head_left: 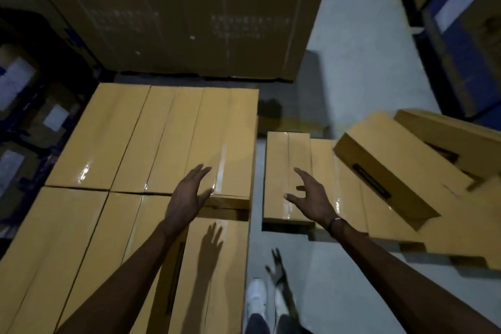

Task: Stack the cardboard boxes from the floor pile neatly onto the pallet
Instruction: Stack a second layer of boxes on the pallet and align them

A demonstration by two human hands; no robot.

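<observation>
Both hands were spread and empty: left hand (189,192) over the stacked boxes (151,138), right hand (311,198) above the floor pile (352,179). Its tilted box (385,171), seemingly propped, might slide if neighbours were pulled.

My arms are bare; a dark wristband (334,223) circles my right wrist, white shoes (255,297) and dark trousers (254,323) below.

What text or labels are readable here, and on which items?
None legible.
Tall cartons at the back: two printed text blocks, blurred.
Tilted box in the floor pile: dark label strip, unreadable.
Shelf boxes, right, and shelf boxes, left: white labels, too blurred to read.
</observation>
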